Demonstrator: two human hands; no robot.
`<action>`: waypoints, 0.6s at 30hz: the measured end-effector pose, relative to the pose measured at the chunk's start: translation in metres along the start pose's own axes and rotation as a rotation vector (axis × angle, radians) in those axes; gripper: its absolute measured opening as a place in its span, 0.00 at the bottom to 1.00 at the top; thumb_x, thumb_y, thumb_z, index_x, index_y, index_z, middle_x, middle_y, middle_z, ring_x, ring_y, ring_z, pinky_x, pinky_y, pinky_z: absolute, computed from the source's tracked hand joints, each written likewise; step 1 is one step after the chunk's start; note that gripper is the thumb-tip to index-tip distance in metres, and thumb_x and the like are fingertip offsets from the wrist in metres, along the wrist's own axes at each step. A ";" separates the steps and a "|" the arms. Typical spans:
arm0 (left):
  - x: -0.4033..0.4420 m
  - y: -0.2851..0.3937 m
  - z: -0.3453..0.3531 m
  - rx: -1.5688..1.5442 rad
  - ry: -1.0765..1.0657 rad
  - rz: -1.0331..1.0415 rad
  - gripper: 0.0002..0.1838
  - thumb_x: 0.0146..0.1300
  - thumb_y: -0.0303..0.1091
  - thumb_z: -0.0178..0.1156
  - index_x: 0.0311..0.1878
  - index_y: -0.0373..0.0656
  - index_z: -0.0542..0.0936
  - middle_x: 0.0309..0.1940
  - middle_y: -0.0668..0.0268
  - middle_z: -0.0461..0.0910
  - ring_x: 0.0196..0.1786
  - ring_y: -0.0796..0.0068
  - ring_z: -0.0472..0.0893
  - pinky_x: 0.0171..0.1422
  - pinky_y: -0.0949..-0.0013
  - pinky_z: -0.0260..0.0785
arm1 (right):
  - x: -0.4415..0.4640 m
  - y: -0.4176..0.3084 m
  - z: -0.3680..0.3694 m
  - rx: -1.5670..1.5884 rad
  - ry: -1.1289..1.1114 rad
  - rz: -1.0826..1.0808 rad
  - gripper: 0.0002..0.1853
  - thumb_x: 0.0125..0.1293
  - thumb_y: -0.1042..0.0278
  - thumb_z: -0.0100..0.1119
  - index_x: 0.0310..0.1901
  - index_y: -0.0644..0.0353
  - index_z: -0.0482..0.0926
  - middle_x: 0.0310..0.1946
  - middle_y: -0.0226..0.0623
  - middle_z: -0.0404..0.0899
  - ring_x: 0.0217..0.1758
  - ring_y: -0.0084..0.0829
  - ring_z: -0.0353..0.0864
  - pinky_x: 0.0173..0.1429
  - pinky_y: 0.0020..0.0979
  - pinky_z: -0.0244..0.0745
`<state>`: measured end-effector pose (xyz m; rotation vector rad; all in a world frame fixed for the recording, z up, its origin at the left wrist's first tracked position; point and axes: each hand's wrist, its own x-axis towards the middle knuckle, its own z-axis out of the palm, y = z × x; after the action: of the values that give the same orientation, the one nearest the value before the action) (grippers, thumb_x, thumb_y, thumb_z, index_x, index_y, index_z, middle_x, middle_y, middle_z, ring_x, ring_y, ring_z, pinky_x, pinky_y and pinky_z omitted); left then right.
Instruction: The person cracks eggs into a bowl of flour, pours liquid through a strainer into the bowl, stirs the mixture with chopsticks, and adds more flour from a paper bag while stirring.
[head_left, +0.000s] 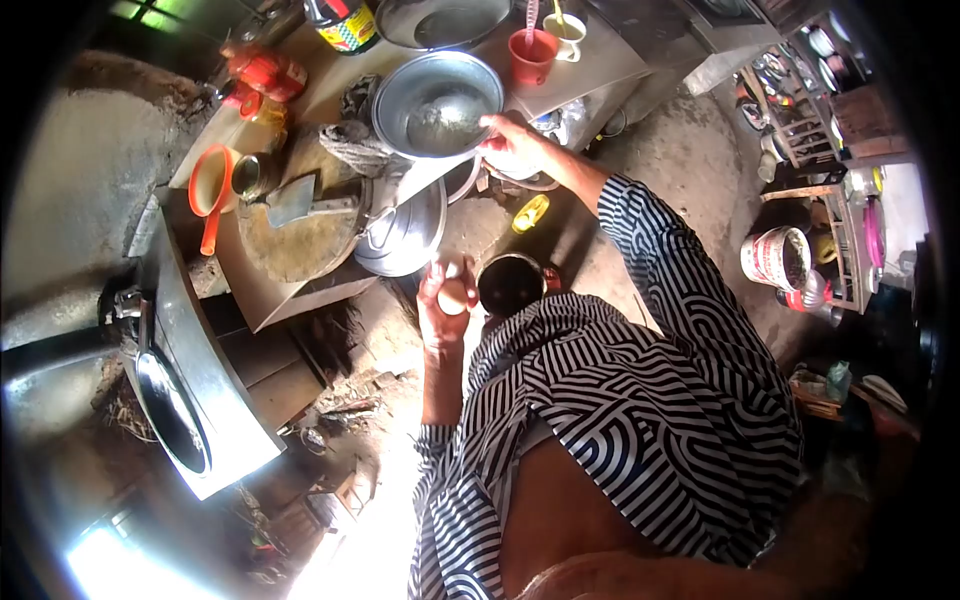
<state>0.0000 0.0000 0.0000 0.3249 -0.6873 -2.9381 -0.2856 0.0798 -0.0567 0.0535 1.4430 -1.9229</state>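
Observation:
My left hand (434,318) is closed around eggs (453,297); at least two pale, rounded shapes show between the fingers. My right hand (515,147) grips the near right rim of a grey metal bowl (440,98), thumb at the edge. The bowl sits at the counter's edge, and only a shiny bottom shows inside it. Just right of my left hand, lower down, is a dark round pot (511,284). A metal lid (402,235) leans below the counter, left of that hand.
A round chopping board (290,235) carries a cleaver (293,201). Near it are an orange-rimmed strainer (209,190) and jars. A red cup (531,62) and a larger basin (440,22) stand behind the bowl. A wok (172,410) is at left, a white bucket (775,258) at right.

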 end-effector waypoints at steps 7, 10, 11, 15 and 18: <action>0.028 0.040 -0.005 -0.081 0.027 -0.028 0.18 0.54 0.37 0.59 0.45 0.43 0.67 0.30 0.55 0.74 0.19 0.71 0.74 0.14 0.76 0.67 | -0.083 -0.004 0.016 0.034 -0.087 0.305 0.30 0.53 0.54 0.59 0.51 0.68 0.63 0.33 0.51 0.76 0.29 0.31 0.80 0.18 0.15 0.70; 0.039 0.045 -0.007 -0.020 -0.030 -0.055 0.19 0.54 0.36 0.59 0.47 0.44 0.66 0.31 0.54 0.74 0.19 0.70 0.74 0.13 0.76 0.66 | -0.142 -0.014 0.053 -0.225 -0.183 0.243 0.18 0.56 0.56 0.55 0.42 0.62 0.73 0.31 0.36 0.79 0.27 0.23 0.79 0.24 0.15 0.66; 0.040 0.046 -0.009 0.019 -0.039 -0.072 0.20 0.53 0.36 0.59 0.48 0.45 0.66 0.31 0.54 0.74 0.19 0.70 0.74 0.13 0.76 0.65 | -0.145 -0.011 0.060 -0.221 -0.257 0.175 0.20 0.56 0.53 0.54 0.43 0.61 0.73 0.34 0.34 0.78 0.29 0.21 0.77 0.30 0.16 0.67; 0.047 0.044 0.000 0.132 -0.089 -0.053 0.19 0.55 0.39 0.58 0.47 0.43 0.67 0.30 0.58 0.72 0.19 0.72 0.72 0.15 0.76 0.63 | -0.140 -0.008 0.091 -0.284 -0.392 0.087 0.20 0.60 0.58 0.50 0.48 0.65 0.70 0.36 0.32 0.75 0.34 0.21 0.74 0.36 0.20 0.69; 0.052 0.043 0.002 0.185 -0.063 -0.004 0.20 0.54 0.39 0.58 0.48 0.43 0.66 0.29 0.58 0.71 0.19 0.72 0.72 0.15 0.77 0.63 | -0.140 -0.023 0.094 -0.391 -0.477 0.094 0.20 0.57 0.62 0.54 0.48 0.65 0.70 0.37 0.35 0.75 0.37 0.24 0.74 0.43 0.24 0.70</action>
<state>-0.0484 -0.0452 0.0117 0.2497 -0.9714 -2.9053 -0.1599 0.0747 0.0576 -0.4782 1.4214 -1.4202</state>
